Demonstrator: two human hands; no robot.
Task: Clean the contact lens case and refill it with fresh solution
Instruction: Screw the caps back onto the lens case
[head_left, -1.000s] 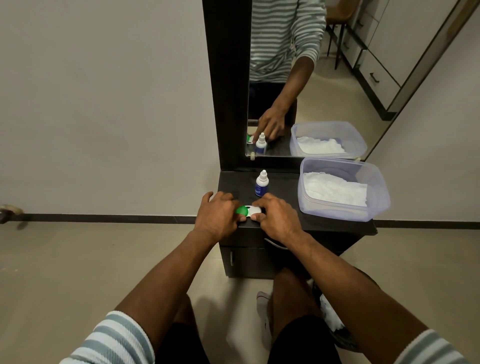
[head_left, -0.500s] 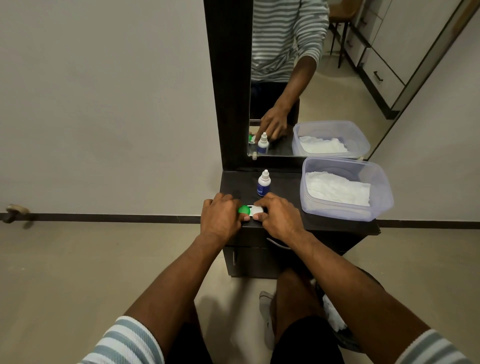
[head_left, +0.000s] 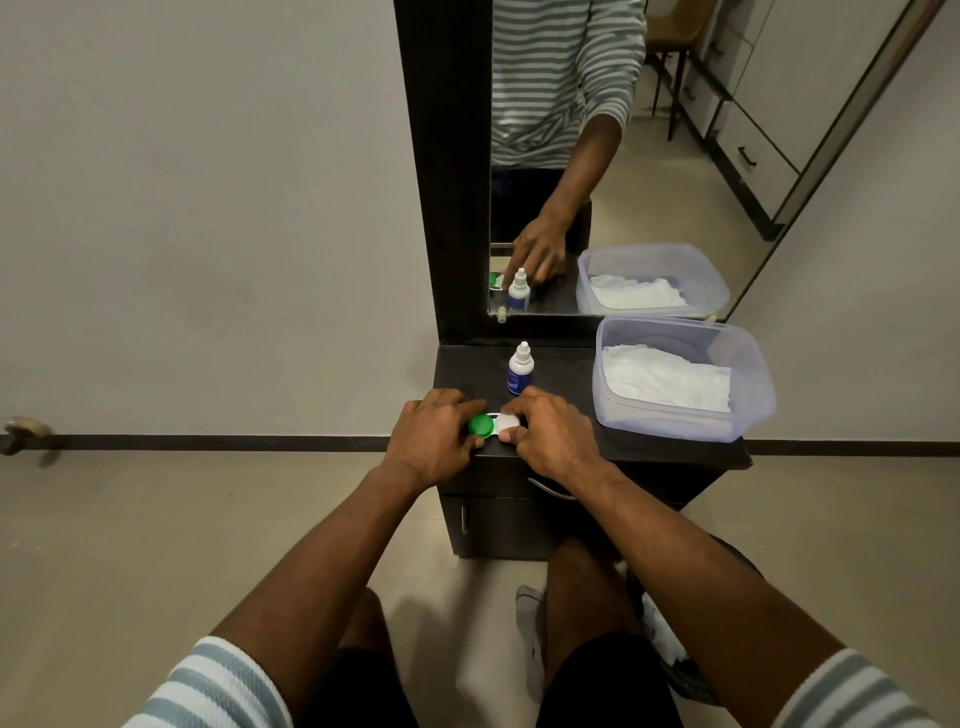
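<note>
The contact lens case (head_left: 493, 425) lies at the front edge of the dark dresser top (head_left: 561, 364), with a green cap on its left well and a white cap on its right. My left hand (head_left: 434, 439) grips the green cap side with its fingers. Around the white cap side curl the fingers of my right hand (head_left: 550, 436). A small white bottle of solution (head_left: 519, 368) with a blue label and its cap on stands upright just behind the case.
A clear plastic tub (head_left: 758, 395) holding white tissue sits on the right of the dresser top. A tall mirror (head_left: 649, 156) in a dark frame rises behind. Below the top are a drawer and a small cabinet door. Beige floor lies all around.
Both hands stay on the case at the same spot. The caps show a little more between the fingers now.
</note>
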